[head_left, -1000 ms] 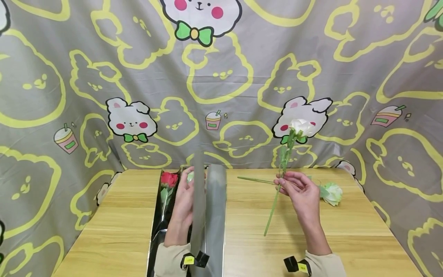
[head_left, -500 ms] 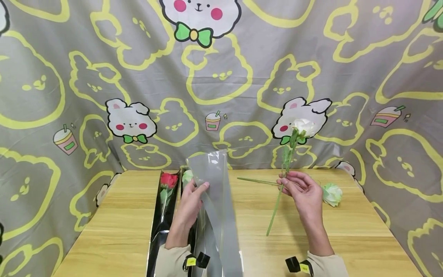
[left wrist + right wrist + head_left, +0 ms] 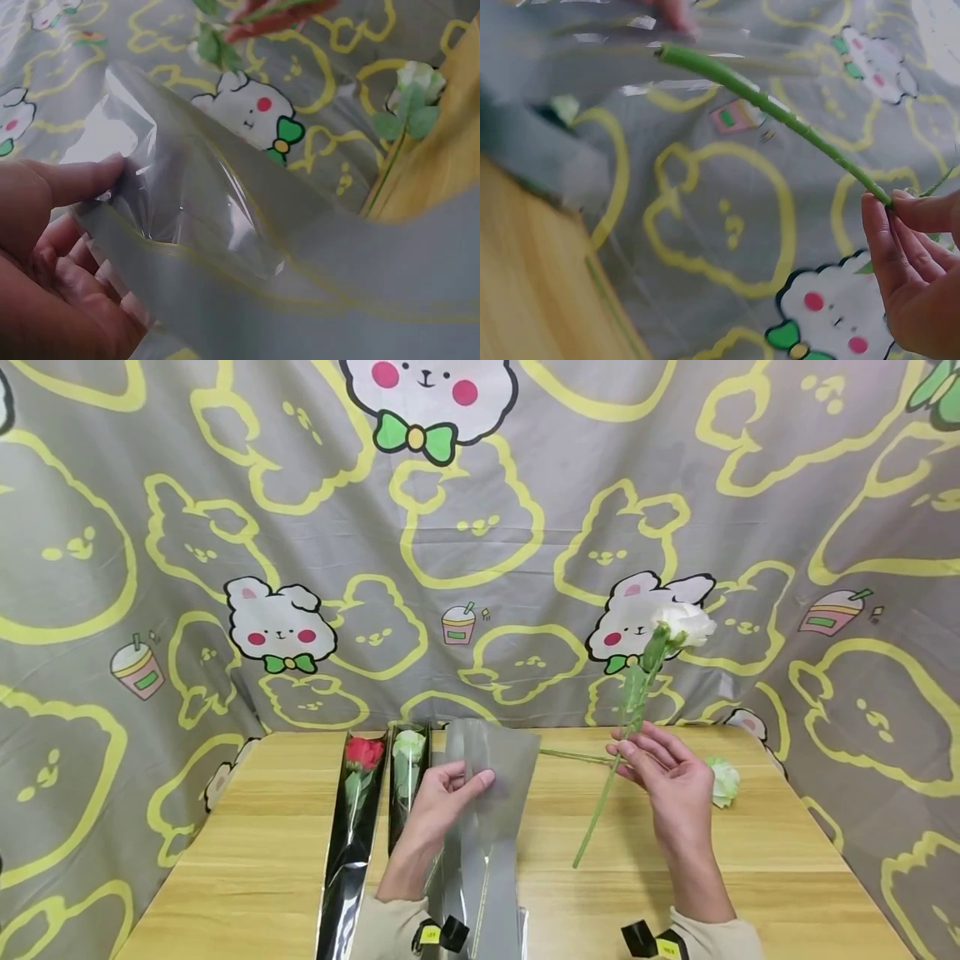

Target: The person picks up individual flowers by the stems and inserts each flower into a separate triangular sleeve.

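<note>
My left hand (image 3: 442,802) pinches the upper edge of a grey flower wrapping sleeve (image 3: 506,810) with gold lines between thumb and fingers. In the left wrist view the clear front of the sleeve (image 3: 187,202) stands away from its grey back, so its mouth gapes. To the right, my right hand (image 3: 675,785) pinches the green stem of a white artificial rose (image 3: 684,623) partway along. The flower is up and tilted right, and the stem slants down left. In the right wrist view the cut end of the stem (image 3: 705,67) points toward the sleeve.
A red rose (image 3: 365,752) in a black sleeve lies at the left of the wooden table (image 3: 247,827). Beside it is a pale green flower (image 3: 408,747) in a dark sleeve. Another pale green flower (image 3: 723,782) lies behind the right hand. A patterned grey curtain (image 3: 487,552) surrounds the table.
The left hand has moved right with the grey sleeve, uncovering the wrapped pale green flower, and the sleeve's top now leans right. The white rose has shifted slightly right and tilted further.
</note>
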